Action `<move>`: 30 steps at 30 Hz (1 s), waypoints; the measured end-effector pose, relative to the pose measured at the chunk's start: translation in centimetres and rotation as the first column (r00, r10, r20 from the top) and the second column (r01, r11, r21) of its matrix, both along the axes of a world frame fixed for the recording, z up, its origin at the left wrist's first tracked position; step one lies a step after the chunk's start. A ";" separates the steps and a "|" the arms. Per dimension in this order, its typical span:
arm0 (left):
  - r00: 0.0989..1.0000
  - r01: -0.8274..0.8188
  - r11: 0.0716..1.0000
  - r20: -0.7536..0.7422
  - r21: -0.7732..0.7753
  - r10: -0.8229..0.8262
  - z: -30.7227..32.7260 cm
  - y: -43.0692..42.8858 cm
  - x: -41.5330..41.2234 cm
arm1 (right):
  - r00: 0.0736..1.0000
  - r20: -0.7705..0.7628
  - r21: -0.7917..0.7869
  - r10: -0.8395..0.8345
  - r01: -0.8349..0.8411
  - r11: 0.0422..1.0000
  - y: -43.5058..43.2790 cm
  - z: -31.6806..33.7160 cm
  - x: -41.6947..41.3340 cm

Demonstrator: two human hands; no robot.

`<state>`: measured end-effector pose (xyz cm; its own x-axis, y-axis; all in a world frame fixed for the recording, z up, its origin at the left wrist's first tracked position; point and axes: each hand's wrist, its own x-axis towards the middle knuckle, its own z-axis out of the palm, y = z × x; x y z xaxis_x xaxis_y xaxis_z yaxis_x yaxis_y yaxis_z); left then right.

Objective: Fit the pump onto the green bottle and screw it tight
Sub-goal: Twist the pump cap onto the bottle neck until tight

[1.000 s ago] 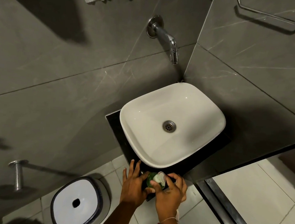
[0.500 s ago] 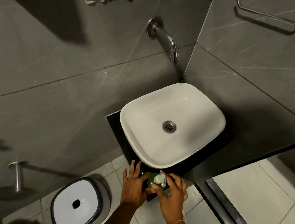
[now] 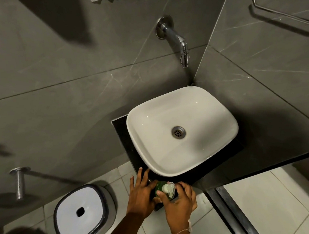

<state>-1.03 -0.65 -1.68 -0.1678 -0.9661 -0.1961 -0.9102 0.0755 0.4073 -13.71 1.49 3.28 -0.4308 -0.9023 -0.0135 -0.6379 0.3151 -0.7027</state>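
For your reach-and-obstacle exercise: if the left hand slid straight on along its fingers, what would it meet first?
Probably the white basin: the left hand points up-image toward its near rim. Depth is unclear.

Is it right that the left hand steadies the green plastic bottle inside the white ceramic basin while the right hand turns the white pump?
Not quite. The head view shows the green plastic bottle on the dark counter in front of the white ceramic basin, not inside it. The left hand steadies it; the right hand grips the white pump.
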 end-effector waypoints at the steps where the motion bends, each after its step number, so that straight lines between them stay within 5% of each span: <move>1: 1.000 -0.001 1.000 -0.012 0.000 0.001 -0.1 0.0 0.1 | 1.000 -0.001 0.016 -0.021 0.021 1.000 0.0 0.1 0.3; 9: 0.997 -0.023 1.000 -0.070 0.015 0.024 -0.3 -0.1 0.0 | 0.974 0.216 -0.040 -0.068 0.078 0.996 -0.2 0.4 0.4; 18: 0.998 -0.031 0.999 -0.058 0.011 0.032 -0.3 0.0 0.0 | 0.962 0.179 0.051 0.204 -0.216 0.975 -0.7 0.8 -1.5; 25: 0.997 -0.036 0.999 -0.072 -0.003 0.036 -0.7 0.0 -0.1 | 1.000 0.019 0.110 -0.015 0.012 0.994 -0.4 1.0 -0.2; 30: 0.997 -0.020 1.000 -0.071 0.005 0.020 -0.8 -0.1 0.0 | 0.986 0.083 -0.020 0.145 -0.144 0.989 -0.6 0.0 -1.1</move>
